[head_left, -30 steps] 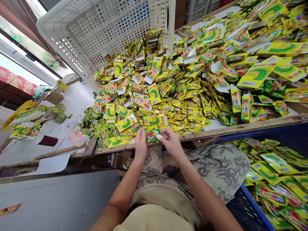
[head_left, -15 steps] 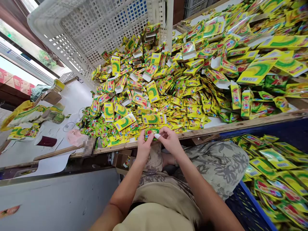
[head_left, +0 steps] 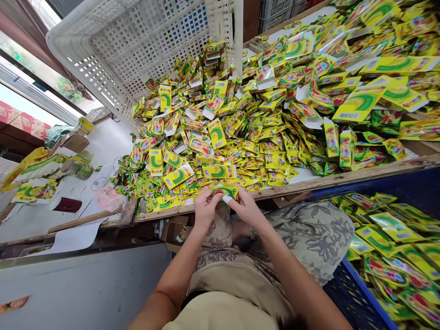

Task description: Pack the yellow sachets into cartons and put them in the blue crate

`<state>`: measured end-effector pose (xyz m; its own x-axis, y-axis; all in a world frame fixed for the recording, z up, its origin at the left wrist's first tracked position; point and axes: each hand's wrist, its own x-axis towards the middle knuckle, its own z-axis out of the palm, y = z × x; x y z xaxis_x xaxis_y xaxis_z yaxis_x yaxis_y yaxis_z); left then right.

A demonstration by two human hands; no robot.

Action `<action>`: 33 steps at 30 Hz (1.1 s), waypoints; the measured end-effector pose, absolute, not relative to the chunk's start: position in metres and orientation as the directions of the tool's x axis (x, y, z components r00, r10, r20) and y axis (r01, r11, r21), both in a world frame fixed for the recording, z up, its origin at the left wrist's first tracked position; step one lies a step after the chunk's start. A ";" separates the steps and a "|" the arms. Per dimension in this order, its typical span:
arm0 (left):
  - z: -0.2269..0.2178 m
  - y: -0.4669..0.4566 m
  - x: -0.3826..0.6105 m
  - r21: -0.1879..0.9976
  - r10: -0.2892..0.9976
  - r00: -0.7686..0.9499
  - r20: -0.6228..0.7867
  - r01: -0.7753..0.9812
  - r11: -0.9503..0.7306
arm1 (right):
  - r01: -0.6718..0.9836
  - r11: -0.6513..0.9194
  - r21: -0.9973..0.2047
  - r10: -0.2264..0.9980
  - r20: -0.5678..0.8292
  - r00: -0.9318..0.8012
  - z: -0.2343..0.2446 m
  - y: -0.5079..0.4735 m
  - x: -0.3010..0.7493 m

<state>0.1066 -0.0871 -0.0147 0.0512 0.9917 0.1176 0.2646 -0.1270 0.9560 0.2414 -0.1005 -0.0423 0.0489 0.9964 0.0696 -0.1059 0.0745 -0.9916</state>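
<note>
A small green-and-yellow packet [head_left: 225, 191] with a red fruit print is stretched between my two hands at the table's front edge. My left hand [head_left: 205, 208] is closed on its left end, with the thumb across the front. My right hand [head_left: 248, 210] grips the other end, and a white wrapping covers its thumb tip. Just beyond my fingers lie flat yellow sachets [head_left: 252, 176] and a yellow-green carton [head_left: 220, 171]. Small green sachets [head_left: 132, 183] are heaped to the left of my hands. Most of my fingertips are hidden behind the packet.
A white plastic crate [head_left: 99, 68] lies tipped at the back, cartons spilling from it. More cartons and sachets [head_left: 357, 105] cover the table to the right. A blue crate [head_left: 364, 293] full of packs stands at my right. A wooden strip [head_left: 326, 178] edges the table.
The packet now shows more of its face, with a yellow right end visible between my hands. My hands have shifted only slightly. The view has turned a little to the right.
</note>
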 end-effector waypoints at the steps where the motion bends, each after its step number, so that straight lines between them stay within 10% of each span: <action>1: -0.015 -0.086 0.108 0.958 0.992 0.063 0.108 0.258 -0.121 | -0.094 0.081 -0.992 0.995 0.075 0.064 -0.045 -0.101 0.244; 5: -0.012 -0.064 0.118 0.910 0.971 0.132 0.200 0.342 -0.234 | -0.140 0.049 -0.989 0.986 0.025 0.167 -0.051 -0.100 0.258; 13: -0.001 -0.001 0.125 0.222 0.881 0.391 0.267 0.864 -0.451 | -0.292 -0.036 -0.956 0.941 -0.131 0.311 -0.049 -0.104 0.284; 28: 0.003 -0.010 0.090 0.362 0.792 0.610 -0.013 0.741 -0.565 | -0.291 -0.063 -0.955 0.939 -0.155 0.306 -0.052 -0.102 0.286; 33: 0.003 -0.011 0.096 0.363 0.880 0.440 0.178 0.802 -0.474 | -0.274 -0.073 -0.959 0.934 -0.163 0.319 -0.045 -0.097 0.291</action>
<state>0.0957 -0.0108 0.0032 0.4399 0.8803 0.1777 0.8019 -0.4741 0.3635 0.2912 -0.0970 -0.0450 0.3192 0.9336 -0.1629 -0.2745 -0.0734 -0.9588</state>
